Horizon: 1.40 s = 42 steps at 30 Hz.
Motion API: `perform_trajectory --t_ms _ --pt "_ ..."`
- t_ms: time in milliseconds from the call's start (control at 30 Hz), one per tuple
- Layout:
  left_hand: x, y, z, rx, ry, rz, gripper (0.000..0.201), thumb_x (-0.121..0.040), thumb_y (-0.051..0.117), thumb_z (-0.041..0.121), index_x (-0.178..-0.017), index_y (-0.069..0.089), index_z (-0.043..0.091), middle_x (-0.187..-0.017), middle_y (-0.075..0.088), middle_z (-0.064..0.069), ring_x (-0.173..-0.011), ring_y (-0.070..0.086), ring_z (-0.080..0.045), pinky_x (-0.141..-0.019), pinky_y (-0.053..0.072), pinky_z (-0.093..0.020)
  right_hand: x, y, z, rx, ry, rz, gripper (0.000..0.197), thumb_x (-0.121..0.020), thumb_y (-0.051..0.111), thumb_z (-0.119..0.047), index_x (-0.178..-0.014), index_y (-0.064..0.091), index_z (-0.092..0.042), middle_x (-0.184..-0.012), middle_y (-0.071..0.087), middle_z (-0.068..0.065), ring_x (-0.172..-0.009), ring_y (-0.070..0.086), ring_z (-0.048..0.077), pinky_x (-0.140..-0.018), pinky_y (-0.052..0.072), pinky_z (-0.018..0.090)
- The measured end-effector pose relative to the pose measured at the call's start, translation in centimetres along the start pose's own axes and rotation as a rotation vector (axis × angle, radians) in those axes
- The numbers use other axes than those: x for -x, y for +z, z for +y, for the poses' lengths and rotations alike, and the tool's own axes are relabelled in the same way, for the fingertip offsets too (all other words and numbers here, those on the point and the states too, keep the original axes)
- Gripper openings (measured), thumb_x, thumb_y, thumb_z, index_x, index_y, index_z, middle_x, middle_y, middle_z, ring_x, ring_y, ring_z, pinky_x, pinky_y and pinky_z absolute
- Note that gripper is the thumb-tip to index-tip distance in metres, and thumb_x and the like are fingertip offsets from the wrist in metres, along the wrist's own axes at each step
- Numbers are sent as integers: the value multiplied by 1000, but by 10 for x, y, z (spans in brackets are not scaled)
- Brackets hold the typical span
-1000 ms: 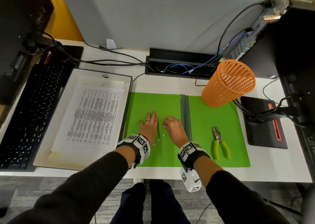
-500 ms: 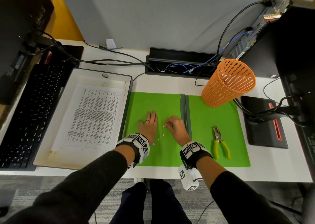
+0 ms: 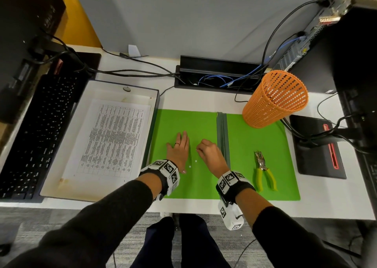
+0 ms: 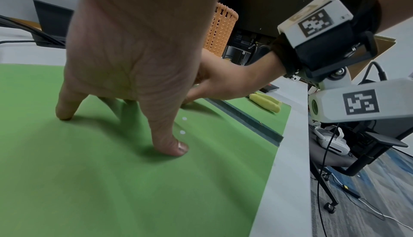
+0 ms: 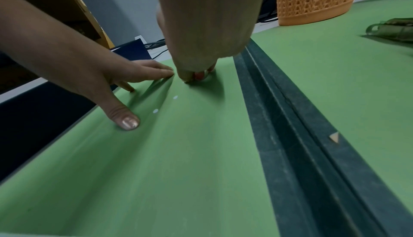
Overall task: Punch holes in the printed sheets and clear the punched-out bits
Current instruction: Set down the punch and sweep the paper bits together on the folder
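Head view, hole punch [image 3: 263, 169] handles toward person

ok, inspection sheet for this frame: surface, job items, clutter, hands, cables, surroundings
Surface: white desk, open green folder on it.
Job's things: printed sheets in box lid; hole punch lies unheld on folder; two paper dots between the hands; orange basket.
Clutter: keyboard.
Grippers: left hand flat, pressing folder; right hand fingertips pinched at folder, content unclear.
Cables: black and blue leads at cable tray.
Surroundings: grey partition, computer tower.
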State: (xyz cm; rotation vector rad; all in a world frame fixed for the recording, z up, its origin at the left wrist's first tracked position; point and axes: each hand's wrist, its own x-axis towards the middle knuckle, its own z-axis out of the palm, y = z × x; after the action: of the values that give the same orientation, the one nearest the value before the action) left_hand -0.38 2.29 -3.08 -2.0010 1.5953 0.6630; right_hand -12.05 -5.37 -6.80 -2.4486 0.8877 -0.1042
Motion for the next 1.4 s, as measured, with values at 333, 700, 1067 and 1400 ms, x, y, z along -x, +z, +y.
perform_trajectory --t_ms 333,700,1067,1400 --pt "0 1 0 -14 3 -6 127 -72 72 52 -145 -18 -2 -153 -25 -19 -144 -10 -36 -112 27 -53 3 -6 4 -221 23 21 8 -84 60 -1 -88 66 2 -89 63 14 -78 61 22 -73 52 34" --pt "-1 0 2 -6 -8 -9 126 -73 73 50 -145 -18 -1 -154 -25 -18 -144 -11 -36 -112 26 -53 -2 -7 -5 -37 13 -82 11 -86 55 -2 -86 65 2 -90 63 16 -78 61 31 -76 49 44" --pt "0 0 -3 42 22 3 126 -72 75 47 -146 -16 0 -154 -24 -17 -145 -11 -34 -113 25 -54 -6 1 -13 193 62 -138 18 -67 65 15 -76 61 0 -78 61 17 -68 59 31 -64 49 38" --pt "-1 -1 -7 245 165 227 79 -78 72 32 -142 32 9 -153 17 -10 -141 18 -28 -111 29 -48 12 -8 6 77 118 -61 14 -68 67 13 -74 61 1 -76 61 17 -66 59 32 -57 51 39"
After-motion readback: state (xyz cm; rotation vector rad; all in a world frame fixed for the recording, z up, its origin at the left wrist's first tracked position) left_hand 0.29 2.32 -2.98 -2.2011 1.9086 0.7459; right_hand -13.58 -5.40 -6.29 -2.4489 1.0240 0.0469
